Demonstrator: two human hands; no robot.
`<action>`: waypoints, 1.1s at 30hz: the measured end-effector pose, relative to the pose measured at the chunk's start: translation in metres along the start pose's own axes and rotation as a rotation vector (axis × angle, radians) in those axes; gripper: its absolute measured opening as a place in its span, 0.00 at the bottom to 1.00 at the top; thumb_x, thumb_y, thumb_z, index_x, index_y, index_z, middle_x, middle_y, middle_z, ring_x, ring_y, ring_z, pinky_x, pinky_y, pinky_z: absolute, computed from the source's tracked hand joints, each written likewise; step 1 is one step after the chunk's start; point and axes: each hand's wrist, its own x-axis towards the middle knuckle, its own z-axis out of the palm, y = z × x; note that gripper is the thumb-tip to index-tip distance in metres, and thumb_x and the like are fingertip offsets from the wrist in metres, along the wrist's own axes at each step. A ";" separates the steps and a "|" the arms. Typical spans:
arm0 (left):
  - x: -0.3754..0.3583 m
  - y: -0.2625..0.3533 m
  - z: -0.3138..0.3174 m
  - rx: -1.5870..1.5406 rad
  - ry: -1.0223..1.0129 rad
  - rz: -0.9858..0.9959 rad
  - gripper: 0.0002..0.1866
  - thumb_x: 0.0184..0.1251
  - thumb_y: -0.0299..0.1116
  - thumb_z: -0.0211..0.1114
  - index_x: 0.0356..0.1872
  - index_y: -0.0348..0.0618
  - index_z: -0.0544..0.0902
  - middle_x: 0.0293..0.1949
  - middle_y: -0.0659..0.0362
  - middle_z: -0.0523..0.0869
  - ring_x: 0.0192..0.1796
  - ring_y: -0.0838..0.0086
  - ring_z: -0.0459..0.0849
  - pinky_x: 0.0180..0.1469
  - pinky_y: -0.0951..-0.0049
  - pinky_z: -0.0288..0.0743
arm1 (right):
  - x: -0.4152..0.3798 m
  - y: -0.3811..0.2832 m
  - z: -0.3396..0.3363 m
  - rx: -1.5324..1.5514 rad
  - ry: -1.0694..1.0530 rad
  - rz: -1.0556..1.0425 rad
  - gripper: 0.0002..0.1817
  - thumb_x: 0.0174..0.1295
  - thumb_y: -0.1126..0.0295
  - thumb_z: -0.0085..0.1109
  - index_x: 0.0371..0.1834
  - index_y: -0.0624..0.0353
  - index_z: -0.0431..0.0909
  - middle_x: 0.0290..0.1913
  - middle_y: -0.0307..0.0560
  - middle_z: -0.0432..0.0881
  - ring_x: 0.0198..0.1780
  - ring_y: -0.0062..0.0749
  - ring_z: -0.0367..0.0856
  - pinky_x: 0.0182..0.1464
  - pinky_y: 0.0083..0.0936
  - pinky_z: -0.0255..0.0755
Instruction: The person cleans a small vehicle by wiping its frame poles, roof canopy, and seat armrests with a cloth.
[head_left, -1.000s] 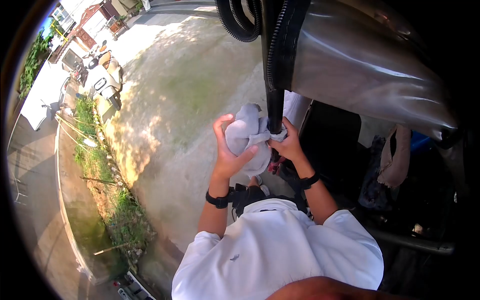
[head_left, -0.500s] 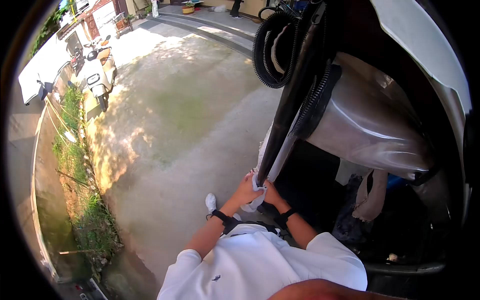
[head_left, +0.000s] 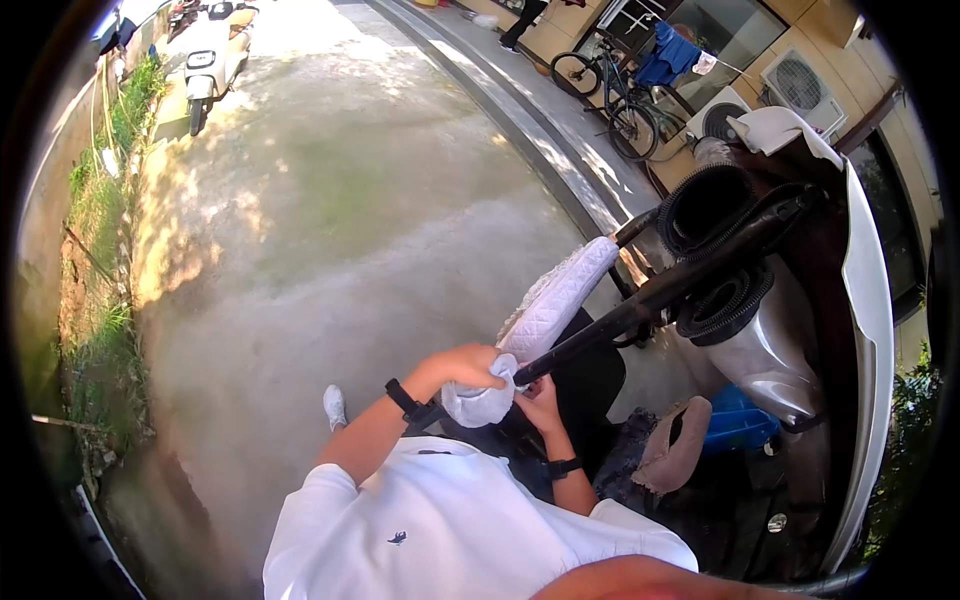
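My left hand [head_left: 468, 368] is closed on a white cloth [head_left: 484, 403], which bunches at the lower end of a black bar [head_left: 640, 305]. Just beneath that end, my right hand [head_left: 541, 402] has its fingers curled at the bar and the cloth's edge; exactly what they grip is partly hidden. A white quilted cover with a ruffled edge [head_left: 560, 300] slants up beside the bar, close above my left hand. Farther up, coiled black zipper strips [head_left: 728, 300] hang by the bar, next to a rolled clear plastic sheet [head_left: 780, 350].
A white vehicle panel [head_left: 868, 370] curves along the right side. Below lie a pinkish cloth [head_left: 676, 446] and a blue item [head_left: 738, 418]. A bicycle [head_left: 615, 95] and an air-conditioner unit [head_left: 800, 80] stand by the building. A scooter [head_left: 212, 62] is parked at the far left.
My view has turned, bringing the bicycle and building into sight. The bar now lies more slanted across the view. The quilted cover shows much more, and my left hand has shifted slightly left with the cloth.
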 end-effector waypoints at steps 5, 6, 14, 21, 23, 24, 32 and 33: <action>0.005 0.018 -0.013 -0.188 0.066 0.257 0.27 0.59 0.45 0.68 0.54 0.36 0.81 0.44 0.46 0.88 0.46 0.54 0.86 0.52 0.62 0.77 | -0.001 -0.028 0.014 0.054 0.087 0.023 0.31 0.49 0.81 0.74 0.57 0.61 0.72 0.52 0.44 0.80 0.55 0.30 0.80 0.57 0.30 0.76; 0.011 0.021 -0.008 -0.121 0.058 0.256 0.27 0.59 0.45 0.68 0.54 0.36 0.81 0.43 0.47 0.88 0.45 0.55 0.86 0.52 0.62 0.77 | 0.001 -0.028 0.017 0.075 0.107 0.119 0.29 0.49 0.79 0.74 0.56 0.60 0.73 0.51 0.43 0.81 0.54 0.28 0.80 0.55 0.29 0.76; 0.043 -0.100 0.084 -0.291 -0.018 0.065 0.34 0.55 0.48 0.67 0.60 0.35 0.78 0.53 0.44 0.85 0.55 0.59 0.84 0.59 0.67 0.74 | -0.001 0.022 0.045 -0.075 0.202 0.087 0.21 0.50 0.74 0.74 0.48 0.60 0.80 0.44 0.40 0.83 0.48 0.27 0.80 0.55 0.28 0.73; 0.001 -0.117 0.034 -0.246 -0.036 -0.038 0.31 0.60 0.53 0.68 0.58 0.39 0.79 0.53 0.46 0.85 0.54 0.57 0.83 0.58 0.62 0.74 | 0.000 -0.016 0.041 0.012 0.112 0.196 0.26 0.45 0.86 0.59 0.52 0.62 0.78 0.41 0.39 0.79 0.40 0.23 0.78 0.41 0.19 0.74; -0.001 -0.119 0.016 -0.127 0.155 0.027 0.26 0.63 0.49 0.67 0.55 0.42 0.81 0.52 0.45 0.85 0.53 0.52 0.83 0.56 0.59 0.75 | -0.002 -0.036 0.040 0.036 0.122 0.132 0.28 0.45 0.88 0.57 0.55 0.61 0.76 0.38 0.37 0.74 0.36 0.22 0.75 0.38 0.18 0.72; -0.002 -0.116 0.007 -0.085 0.243 -0.022 0.24 0.65 0.48 0.66 0.54 0.42 0.81 0.51 0.44 0.85 0.53 0.49 0.82 0.56 0.57 0.75 | 0.000 -0.040 0.032 0.048 0.098 0.101 0.30 0.46 0.89 0.55 0.57 0.60 0.75 0.39 0.38 0.74 0.36 0.22 0.75 0.39 0.18 0.72; -0.001 -0.037 -0.048 -0.307 0.452 -0.150 0.32 0.79 0.58 0.43 0.60 0.40 0.79 0.56 0.47 0.84 0.60 0.55 0.80 0.63 0.60 0.70 | -0.005 -0.158 0.002 0.508 0.205 -0.258 0.46 0.41 0.89 0.47 0.73 0.58 0.59 0.60 0.47 0.73 0.61 0.37 0.74 0.62 0.29 0.70; 0.001 -0.023 -0.047 -0.307 0.452 -0.150 0.32 0.79 0.58 0.43 0.60 0.40 0.79 0.56 0.47 0.84 0.60 0.55 0.80 0.63 0.60 0.70 | -0.008 -0.167 -0.001 0.536 0.220 -0.292 0.52 0.35 0.86 0.48 0.75 0.58 0.56 0.68 0.53 0.68 0.71 0.46 0.66 0.74 0.37 0.58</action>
